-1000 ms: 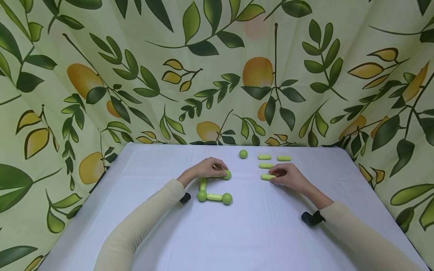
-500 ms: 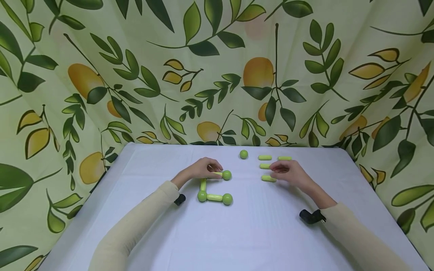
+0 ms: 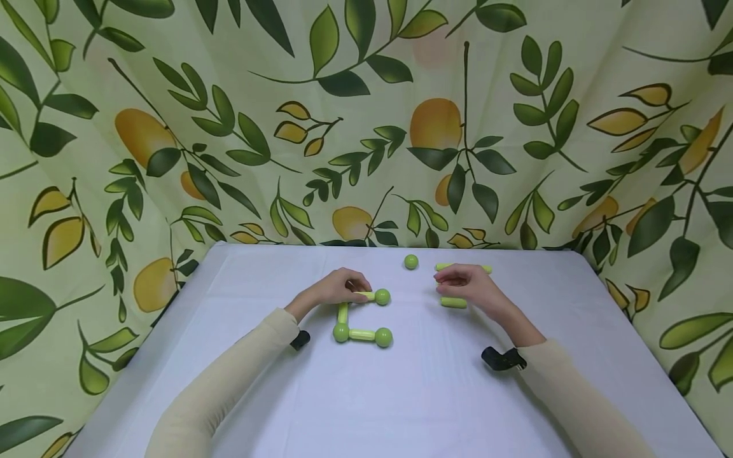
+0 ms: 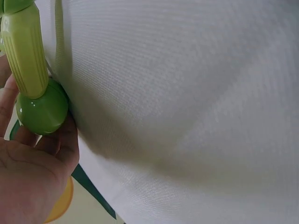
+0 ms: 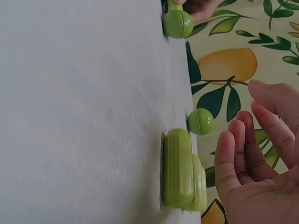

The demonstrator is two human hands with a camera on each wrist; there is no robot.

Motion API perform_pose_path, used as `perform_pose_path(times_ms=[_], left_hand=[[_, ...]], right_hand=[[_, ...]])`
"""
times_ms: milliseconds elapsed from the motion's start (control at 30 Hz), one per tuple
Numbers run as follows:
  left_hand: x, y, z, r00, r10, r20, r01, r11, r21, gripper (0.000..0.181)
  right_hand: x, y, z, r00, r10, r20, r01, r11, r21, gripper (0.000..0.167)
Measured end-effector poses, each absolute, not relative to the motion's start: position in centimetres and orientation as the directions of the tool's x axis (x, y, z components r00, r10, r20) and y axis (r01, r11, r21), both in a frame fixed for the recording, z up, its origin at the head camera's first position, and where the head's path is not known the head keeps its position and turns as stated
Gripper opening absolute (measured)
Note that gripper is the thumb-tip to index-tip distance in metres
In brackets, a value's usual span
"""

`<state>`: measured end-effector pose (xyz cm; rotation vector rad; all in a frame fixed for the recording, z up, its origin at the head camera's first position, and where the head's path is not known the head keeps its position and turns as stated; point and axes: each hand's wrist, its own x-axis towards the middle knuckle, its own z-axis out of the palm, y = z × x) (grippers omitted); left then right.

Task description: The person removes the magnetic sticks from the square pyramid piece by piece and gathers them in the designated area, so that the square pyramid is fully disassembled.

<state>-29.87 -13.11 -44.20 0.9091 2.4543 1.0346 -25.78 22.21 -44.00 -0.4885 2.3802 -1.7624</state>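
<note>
Hands [image 3: 338, 287] [image 3: 472, 286] apart, ribbed yellow-green rods [image 5: 178, 170], glossy balls [image 5: 200, 121] — darker green, seamed

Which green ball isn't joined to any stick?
The loose ball near the far edge of the table: it stands alone, while the other visible balls each adjoin a stick.
</note>
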Motion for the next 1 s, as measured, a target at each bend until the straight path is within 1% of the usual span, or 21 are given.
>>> perform_pose_path(times_ms=[133,300,433,767,1000], left_hand=[[-29.7,-13.3,-43.9,-0.749,0.661,-0.050,0.429,0.540,0.724,0.016],[-29.7,-13.3,-43.9,-0.746,0.666,-0.032,0.447,0.535,0.717,0.015],[-29.7,-13.4,-44.1,-0.749,0.662,-0.030,0.445,0.536,0.717,0.013],[-29.5,-14.0,-44.1,-0.762,0.647,-0.029,0.435,0.545,0.716,0.014],[-29.5,-13.9,-44.2,-0.761,0.648,-0.026,0.439,0.544,0.715,0.011]], right_hand=[[-25.8,21.3,-44.0,-0.926,-0.371,0.073,-0.174,0.247,-0.953,0.041],[-26.0,20.5,-44.2,-0.912,-0.402,0.081,-0.199,0.262,-0.944,0.038],[-26.5,19.5,-44.3,-0.894,-0.440,0.082,-0.220,0.272,-0.937,0.036],[-28.0,16.0,-44.7,-0.845,-0.528,0.087,-0.271,0.282,-0.920,0.035],[-28.6,13.9,-45.1,-0.831,-0.550,0.085,-0.281,0.282,-0.918,0.034]])
